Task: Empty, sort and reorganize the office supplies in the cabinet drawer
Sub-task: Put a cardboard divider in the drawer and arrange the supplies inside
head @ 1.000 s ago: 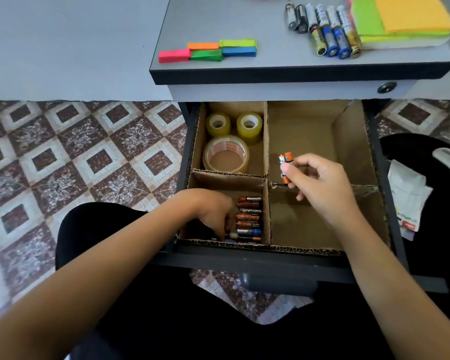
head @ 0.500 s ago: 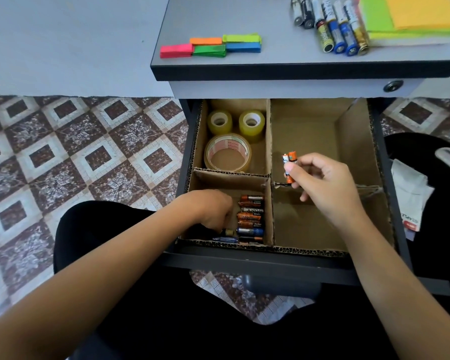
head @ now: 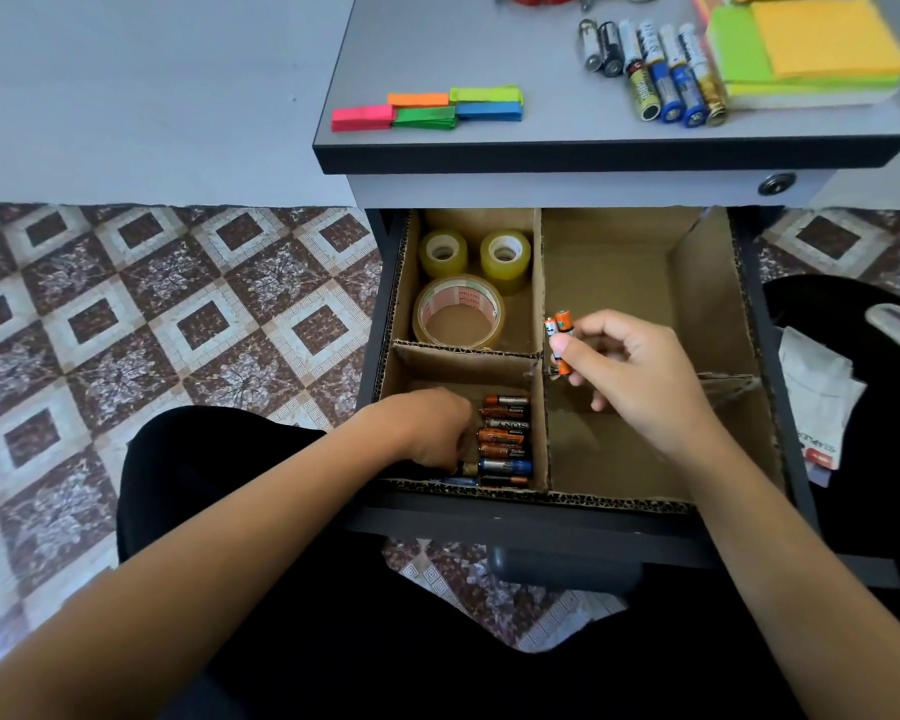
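Right hand [head: 640,376] pinches two orange batteries [head: 562,337]; left hand [head: 432,433] curls among the drawer batteries [head: 505,433], grip hidden, can't tell.

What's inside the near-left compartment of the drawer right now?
Small batteries lie side by side along the right wall of the compartment. The left hand reaches in at their ends and covers the floor to the left, so anything under it cannot be seen.

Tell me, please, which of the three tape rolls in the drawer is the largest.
The wide roll with red print, nearest the drawer front; two smaller yellowish rolls sit behind it.
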Tool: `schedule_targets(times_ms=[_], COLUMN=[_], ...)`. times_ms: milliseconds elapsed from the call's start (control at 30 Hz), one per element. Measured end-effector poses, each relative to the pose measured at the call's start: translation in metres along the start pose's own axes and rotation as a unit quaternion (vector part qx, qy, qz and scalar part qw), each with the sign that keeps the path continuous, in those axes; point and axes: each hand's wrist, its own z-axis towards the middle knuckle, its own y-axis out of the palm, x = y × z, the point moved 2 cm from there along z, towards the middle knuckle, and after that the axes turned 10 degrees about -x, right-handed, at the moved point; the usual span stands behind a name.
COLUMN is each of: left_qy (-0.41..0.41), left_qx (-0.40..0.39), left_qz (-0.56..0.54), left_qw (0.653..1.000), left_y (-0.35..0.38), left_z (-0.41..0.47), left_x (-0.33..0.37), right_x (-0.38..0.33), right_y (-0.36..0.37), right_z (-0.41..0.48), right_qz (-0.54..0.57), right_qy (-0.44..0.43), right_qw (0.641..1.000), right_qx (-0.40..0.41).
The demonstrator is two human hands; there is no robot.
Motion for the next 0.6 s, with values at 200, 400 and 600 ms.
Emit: schedule_targets(times_ms=[200, 400, 600], left_qy=[0.006, -0.005, 0.03], left_qx=[0.011, 0.018, 0.173], left_qz=[0.001, 0.002, -0.153], left_qw=[1.0, 1.0, 0.972], left_y=[0.0, -0.005, -0.028], left_z=[-0.003, -0.014, -0.074], left_x=[-0.001, 0.002, -0.018], right_x=[0.001, -0.003, -0.026], right_y=[0.002, 0.001, 0.004], right_z=[-0.001, 0.001, 0.007], right_qz=[-0.002, -0.023, -0.081], right_qy=[0.004, -0.001, -0.012], right_qw=[1.0, 0.999, 0.977], right_qx=[-0.004, -0.038, -0.195])
